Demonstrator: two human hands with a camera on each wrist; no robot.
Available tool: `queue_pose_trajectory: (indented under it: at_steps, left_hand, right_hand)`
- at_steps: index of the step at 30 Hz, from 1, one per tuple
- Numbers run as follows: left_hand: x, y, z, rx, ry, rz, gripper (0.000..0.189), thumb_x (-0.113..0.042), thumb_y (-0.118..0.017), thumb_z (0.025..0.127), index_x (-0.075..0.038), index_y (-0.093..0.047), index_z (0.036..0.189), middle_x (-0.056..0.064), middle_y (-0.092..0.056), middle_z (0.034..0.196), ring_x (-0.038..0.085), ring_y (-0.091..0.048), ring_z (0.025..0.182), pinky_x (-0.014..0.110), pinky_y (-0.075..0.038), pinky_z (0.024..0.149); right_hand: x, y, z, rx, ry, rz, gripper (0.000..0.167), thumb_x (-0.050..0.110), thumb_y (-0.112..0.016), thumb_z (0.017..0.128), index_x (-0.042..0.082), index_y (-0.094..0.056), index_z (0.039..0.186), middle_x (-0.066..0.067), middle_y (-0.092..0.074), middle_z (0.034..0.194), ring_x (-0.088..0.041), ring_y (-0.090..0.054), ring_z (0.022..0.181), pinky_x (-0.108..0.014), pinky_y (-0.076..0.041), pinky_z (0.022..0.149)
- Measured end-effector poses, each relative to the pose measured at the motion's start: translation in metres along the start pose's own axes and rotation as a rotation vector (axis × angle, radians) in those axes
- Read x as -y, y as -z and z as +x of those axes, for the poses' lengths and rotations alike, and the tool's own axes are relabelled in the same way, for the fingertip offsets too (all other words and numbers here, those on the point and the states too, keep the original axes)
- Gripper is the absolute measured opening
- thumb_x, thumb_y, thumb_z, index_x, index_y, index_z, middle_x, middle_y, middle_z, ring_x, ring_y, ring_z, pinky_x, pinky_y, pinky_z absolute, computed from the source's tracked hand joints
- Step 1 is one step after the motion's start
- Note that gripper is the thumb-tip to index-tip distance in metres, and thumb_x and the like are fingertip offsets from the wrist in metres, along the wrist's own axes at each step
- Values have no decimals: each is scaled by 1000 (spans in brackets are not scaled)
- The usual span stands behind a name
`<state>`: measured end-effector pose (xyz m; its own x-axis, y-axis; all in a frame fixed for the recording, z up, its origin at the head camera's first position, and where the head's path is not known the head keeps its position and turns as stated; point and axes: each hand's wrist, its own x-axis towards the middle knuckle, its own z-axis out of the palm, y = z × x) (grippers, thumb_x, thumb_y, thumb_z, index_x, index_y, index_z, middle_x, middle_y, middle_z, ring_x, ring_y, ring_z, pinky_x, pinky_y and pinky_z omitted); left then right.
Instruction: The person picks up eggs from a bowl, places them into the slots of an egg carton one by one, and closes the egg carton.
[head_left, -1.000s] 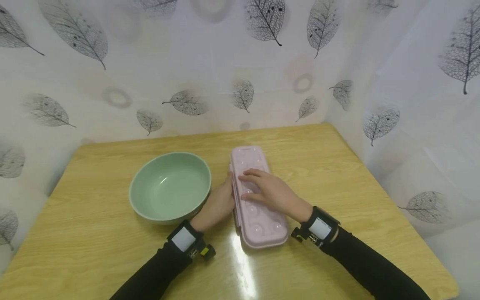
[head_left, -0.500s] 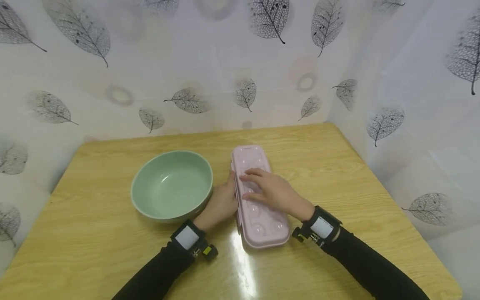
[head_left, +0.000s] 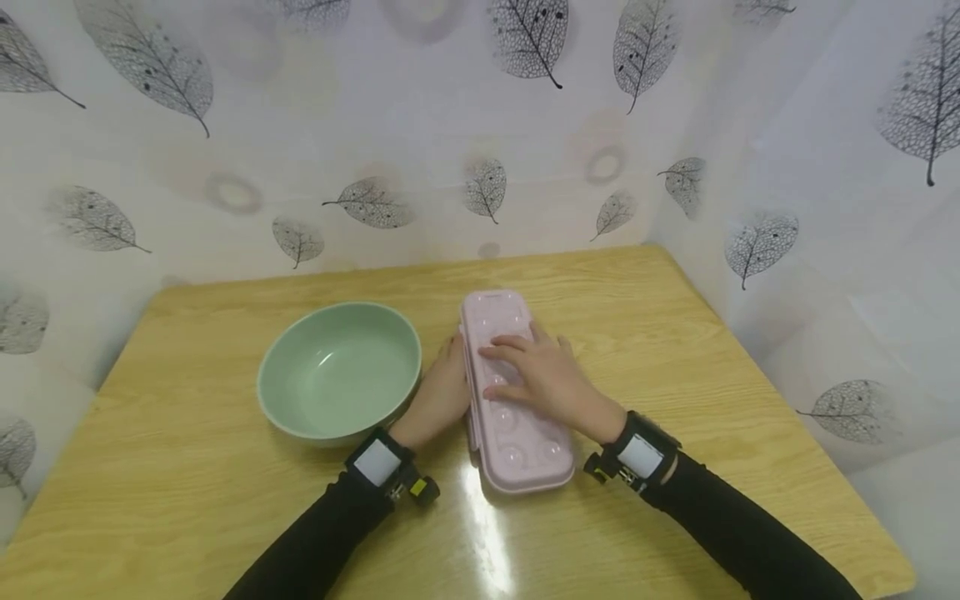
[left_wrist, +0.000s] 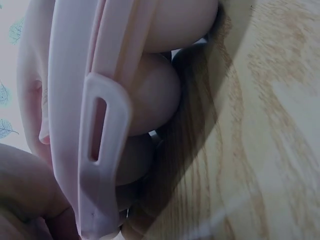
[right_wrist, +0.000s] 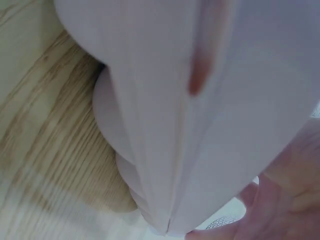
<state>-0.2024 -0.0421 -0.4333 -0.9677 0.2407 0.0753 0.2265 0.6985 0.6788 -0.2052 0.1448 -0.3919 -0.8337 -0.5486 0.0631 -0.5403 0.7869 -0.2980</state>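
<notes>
A long pink egg box [head_left: 525,454] with a bumpy lid lies on the wooden table, its lid down. Along its left side is my left hand [head_left: 438,392], touching it beside the rim; most of its fingertips are hidden. The left wrist view shows a slotted side latch [left_wrist: 102,130] lying flat against the box, with fingers of that hand [left_wrist: 25,185] at the lower left. Across the lid rests my right hand [head_left: 551,379], its fingers spread and loosely bent. Rounded cups bulge under the box in both wrist views.
Left of the box stands a green bowl [head_left: 341,375], close to my left forearm. A leaf-printed white sheet [head_left: 420,133] hangs behind the table [head_left: 187,500] and along its sides.
My left hand has shifted slightly, its fingers now bent down at the box's left side. A finger or two of my right hand have lifted into sight past the lid. The box stays put.
</notes>
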Motion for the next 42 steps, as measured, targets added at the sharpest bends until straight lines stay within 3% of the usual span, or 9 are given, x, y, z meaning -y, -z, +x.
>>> queue_pose_trajectory:
  at_steps: [2, 5, 10, 14, 17, 25, 31, 36, 42]
  left_hand:
    - [1, -1, 1, -5, 0, -42, 66, -26, -50, 105, -3, -22, 161, 26, -39, 158, 41, -48, 141, 55, -41, 116]
    - [5, 0, 3, 5, -22, -190, 66, -26, -52, 105, -12, -22, 162, 15, -38, 162, 32, -43, 147, 50, -35, 121]
    - [7, 2, 4, 15, -8, -390, 71, -27, -57, 103, -18, -21, 163, 6, -36, 165, 25, -39, 150, 46, -31, 124]
    - [6, 2, 3, 18, 74, -392, 76, -28, -60, 100, -19, -20, 163, 7, -35, 165, 27, -39, 151, 47, -32, 123]
    - [5, 0, 2, 13, 111, -363, 77, -19, -59, 97, -18, -20, 163, 9, -37, 164, 28, -41, 149, 46, -34, 122]
    - [5, -2, 5, 9, 158, -332, 80, -17, -59, 94, -21, -20, 163, 7, -38, 164, 26, -43, 148, 46, -35, 122]
    - [2, 0, 8, 13, 169, -361, 78, -14, -56, 93, -15, -22, 163, 11, -40, 163, 29, -44, 147, 47, -35, 122]
    - [0, 2, 10, 25, 184, -383, 75, -17, -58, 95, -19, -24, 162, 8, -41, 162, 28, -44, 147, 48, -35, 122]
    - [1, 1, 9, 37, 250, -409, 74, -5, -55, 92, -14, -29, 160, 12, -39, 162, 31, -41, 149, 49, -32, 123]
  right_hand:
    - [0, -1, 0, -14, 23, 11, 61, 53, -68, 90, 24, -58, 143, -8, -53, 153, -45, -38, 147, -73, -19, 118]
    - [-1, -3, 1, -39, 79, 57, 61, 47, -72, 90, 17, -59, 142, -12, -53, 152, -35, -47, 144, -62, -13, 126]
    - [-1, -3, 4, -62, 68, 125, 66, 45, -77, 86, 15, -59, 142, -14, -48, 156, -35, -42, 147, -56, -13, 128]
    - [-2, -3, 6, -60, 43, 139, 69, 45, -80, 83, 14, -59, 141, -14, -48, 156, -36, -40, 149, -57, -15, 128]
    - [-4, -4, 6, -58, 43, 129, 68, 47, -80, 82, 15, -61, 139, -13, -47, 157, -36, -40, 149, -57, -16, 127]
    - [-7, -8, 6, -45, -2, 126, 69, 52, -81, 79, 18, -64, 136, -14, -44, 159, -47, -31, 151, -65, -26, 120]
    - [-8, -7, 6, -27, -50, 138, 70, 55, -79, 80, 19, -62, 138, -15, -39, 161, -45, -27, 153, -65, -25, 121]
    - [-7, -6, 6, -23, -120, 207, 86, 55, -82, 77, 12, -54, 146, -24, -22, 167, -44, -24, 154, -63, -26, 121]
    - [-7, -10, 6, -5, -175, 303, 111, 55, -84, 74, 3, -33, 157, -26, -7, 169, -43, -28, 153, -57, -30, 122]
